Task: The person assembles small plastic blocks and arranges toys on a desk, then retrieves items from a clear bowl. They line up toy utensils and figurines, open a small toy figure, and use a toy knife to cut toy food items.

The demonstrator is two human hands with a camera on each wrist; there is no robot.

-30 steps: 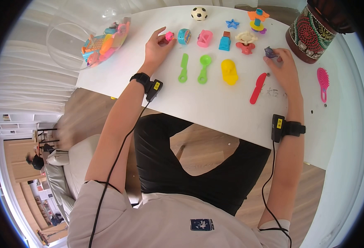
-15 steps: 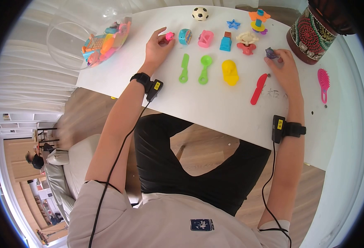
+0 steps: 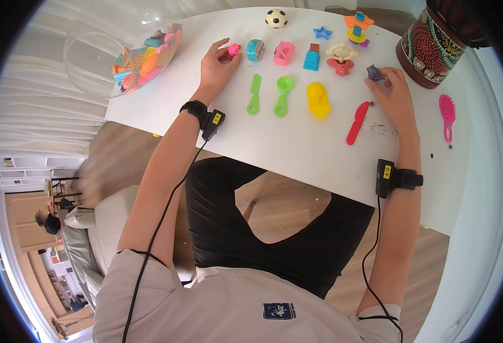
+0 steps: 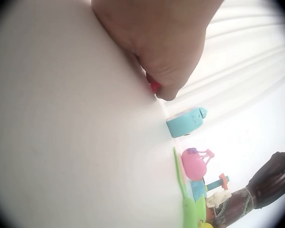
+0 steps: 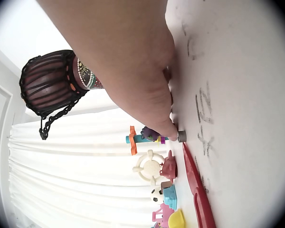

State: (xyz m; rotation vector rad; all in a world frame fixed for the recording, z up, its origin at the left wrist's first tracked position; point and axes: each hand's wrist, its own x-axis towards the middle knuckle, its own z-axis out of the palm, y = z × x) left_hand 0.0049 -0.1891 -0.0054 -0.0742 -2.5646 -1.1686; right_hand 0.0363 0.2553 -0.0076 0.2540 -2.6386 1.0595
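Observation:
At the left of the row of toys, my left hand pinches a small bright pink toy close to the tabletop. In the left wrist view the fingers hide most of that toy, and only a reddish-pink bit shows. On the right side, my right hand holds a small dark purple figure between thumb and fingers. A teal toy clock stands just right of the left hand. Below the right hand lies a red toy knife. A cream and red toy stands left of the purple figure.
Between the hands are a pink toy, a blue toy, green knife, green spoon and yellow toy. Behind stand a soccer ball and blue star. A drum and pink hairbrush are right.

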